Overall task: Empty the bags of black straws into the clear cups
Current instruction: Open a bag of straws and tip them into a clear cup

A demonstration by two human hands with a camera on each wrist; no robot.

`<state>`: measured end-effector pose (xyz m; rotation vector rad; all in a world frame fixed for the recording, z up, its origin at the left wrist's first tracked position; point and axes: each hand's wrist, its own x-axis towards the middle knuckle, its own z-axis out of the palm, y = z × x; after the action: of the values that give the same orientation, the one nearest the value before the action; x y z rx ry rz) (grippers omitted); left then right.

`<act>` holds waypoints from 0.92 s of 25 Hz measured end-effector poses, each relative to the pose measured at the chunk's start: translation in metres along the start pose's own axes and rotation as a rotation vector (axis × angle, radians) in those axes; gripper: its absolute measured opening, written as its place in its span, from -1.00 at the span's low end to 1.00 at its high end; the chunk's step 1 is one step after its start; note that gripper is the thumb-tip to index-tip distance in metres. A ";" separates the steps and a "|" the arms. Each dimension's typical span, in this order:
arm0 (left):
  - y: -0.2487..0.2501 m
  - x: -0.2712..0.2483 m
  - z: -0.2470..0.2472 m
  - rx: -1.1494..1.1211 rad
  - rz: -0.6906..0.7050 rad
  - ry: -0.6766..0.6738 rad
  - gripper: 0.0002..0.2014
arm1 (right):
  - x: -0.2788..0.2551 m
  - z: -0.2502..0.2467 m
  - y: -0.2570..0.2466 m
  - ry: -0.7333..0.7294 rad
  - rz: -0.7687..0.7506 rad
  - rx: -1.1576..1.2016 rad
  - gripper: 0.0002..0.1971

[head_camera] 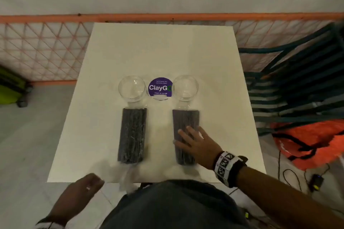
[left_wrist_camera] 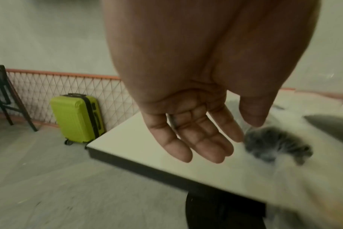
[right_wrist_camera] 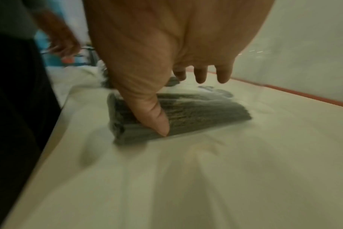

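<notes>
Two bags of black straws are laid lengthwise on the white tabletop (head_camera: 111, 57), the left bag (head_camera: 132, 135) and the right bag (head_camera: 184, 132) well apart, each with its far end just short of a clear cup. The left cup (head_camera: 131, 88) and the right cup (head_camera: 185, 87) are stood upright, with a purple round sticker (head_camera: 159, 87) seen between them; its right edge is hidden behind the right cup. The right bag is covered in its middle by the right hand (head_camera: 197, 143), whose fingers (head_camera: 183, 134) are spread across the top; in the right wrist view the thumb (right_wrist_camera: 157, 117) is pressed against the bundle's near side, though blur makes the bag's plastic hard to trace. The left hand (head_camera: 81, 193) is held off the near edge of the tabletop, nothing in it; its fingers (left_wrist_camera: 186, 139) are seen relaxed and nearly straight in the left wrist view, where the left bag appears only as a dark smear. Beyond the tabletop an orange mesh fence (head_camera: 42, 50) is seen, with a lime-green suitcase (left_wrist_camera: 76, 117) against it and stacked dark chairs (head_camera: 290, 83) cut off at the right.
</notes>
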<state>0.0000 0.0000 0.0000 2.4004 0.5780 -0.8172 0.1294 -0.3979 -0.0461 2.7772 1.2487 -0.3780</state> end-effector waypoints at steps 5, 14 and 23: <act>0.064 -0.030 0.000 -0.089 0.124 0.145 -0.90 | 0.030 0.015 0.008 -0.111 -0.318 -0.149 -0.53; 0.111 -0.032 0.005 -0.145 0.348 0.125 -0.81 | 0.035 -0.014 0.011 -0.096 -0.312 0.070 -0.51; 0.206 0.006 -0.005 -0.103 0.744 0.044 -0.26 | 0.018 -0.080 0.030 0.057 0.177 1.173 -0.28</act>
<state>0.1183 -0.1539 0.0708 2.2732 -0.2613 -0.3917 0.1783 -0.3914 0.0259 3.7675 0.9095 -1.3981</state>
